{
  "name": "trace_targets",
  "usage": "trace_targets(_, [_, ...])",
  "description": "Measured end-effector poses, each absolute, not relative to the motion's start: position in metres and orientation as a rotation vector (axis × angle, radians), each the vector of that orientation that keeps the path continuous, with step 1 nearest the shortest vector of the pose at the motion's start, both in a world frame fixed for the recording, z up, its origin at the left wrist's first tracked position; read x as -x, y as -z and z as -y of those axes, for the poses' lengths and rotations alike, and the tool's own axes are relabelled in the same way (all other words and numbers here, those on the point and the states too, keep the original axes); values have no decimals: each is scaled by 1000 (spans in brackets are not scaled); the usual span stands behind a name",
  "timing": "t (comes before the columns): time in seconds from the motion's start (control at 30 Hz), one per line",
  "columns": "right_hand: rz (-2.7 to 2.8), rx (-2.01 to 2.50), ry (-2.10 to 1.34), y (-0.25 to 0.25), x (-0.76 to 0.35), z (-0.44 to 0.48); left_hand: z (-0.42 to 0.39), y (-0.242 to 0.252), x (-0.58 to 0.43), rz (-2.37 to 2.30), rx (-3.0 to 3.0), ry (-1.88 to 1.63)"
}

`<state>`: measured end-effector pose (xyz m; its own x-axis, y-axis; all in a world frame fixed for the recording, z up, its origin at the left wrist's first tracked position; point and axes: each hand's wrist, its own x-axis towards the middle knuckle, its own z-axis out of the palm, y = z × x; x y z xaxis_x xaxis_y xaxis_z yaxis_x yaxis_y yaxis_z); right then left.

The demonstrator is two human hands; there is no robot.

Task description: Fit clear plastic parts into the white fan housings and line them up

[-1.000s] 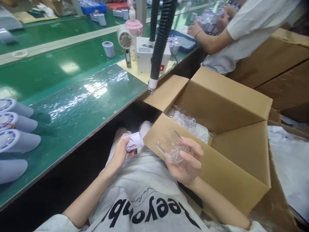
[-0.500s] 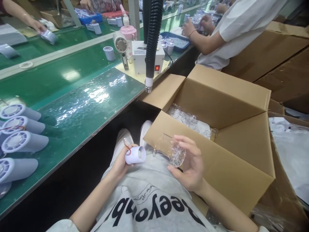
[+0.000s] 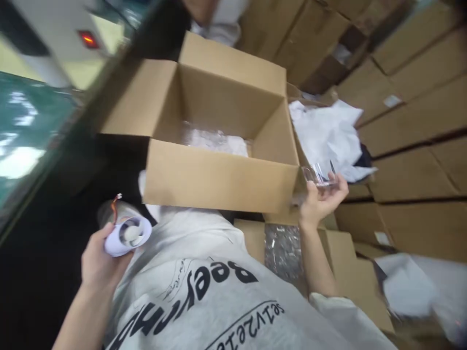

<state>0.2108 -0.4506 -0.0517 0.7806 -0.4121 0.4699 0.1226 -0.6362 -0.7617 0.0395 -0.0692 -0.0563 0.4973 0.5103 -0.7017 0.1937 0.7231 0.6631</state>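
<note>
My left hand (image 3: 105,262) is closed round a pale lavender fan housing (image 3: 122,243), a short cylinder. Its open end faces up toward me and shows a small fan inside. A thin red-orange wire with a white plug sticks out of its side. Out to the right, beside the big carton, my right hand (image 3: 323,204) grips a clear plastic shell (image 3: 319,176) between thumb and fingers, palm turned up. Motion blurs the shell's outline. Below the right forearm, a lower carton holds many clear plastic parts (image 3: 282,250).
An open carton (image 3: 219,177) stands before my lap, with clear parts and white material (image 3: 215,140) at its bottom. White sheeting (image 3: 328,133) lies right of it. Stacked cartons (image 3: 416,170) line the right side. A green worktop (image 3: 22,131) and a blurred device with a red switch (image 3: 88,39) are left.
My view has swung right and down. My right hand has carried the clear shell away from the fan housing, past the carton's right side. The left hand still holds the housing, now tilted toward me.
</note>
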Motion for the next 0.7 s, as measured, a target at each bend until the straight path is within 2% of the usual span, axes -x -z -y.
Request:
trace_targets(0.03, [-523, 2260, 790, 61, -198, 488, 69, 58, -47, -1071, -767, -213])
trace_targets(0.13, [-899, 2331, 652, 93, -139, 563, 73, 57, -65, -1037, -790, -116])
trace_targets(0.3, [-1014, 2310, 430, 128, -100, 581, 78, 49, -78, -936, -826, -103])
trace_targets(0.43, [-653, 2286, 465, 104, -183, 563, 74, 46, -76, -1049, -777, -130])
trace_targets(0.53, [-193, 2278, 419, 72, -286, 512, 70, 51, -70, -1022, -786, -151])
trace_targets(0.6, [127, 2321, 269, 63, -353, 454, 68, 55, -65, -1030, -766, -223])
trace_targets(0.7, [477, 2462, -96, 86, -432, 353, 66, 58, -62, -1103, -704, -303])
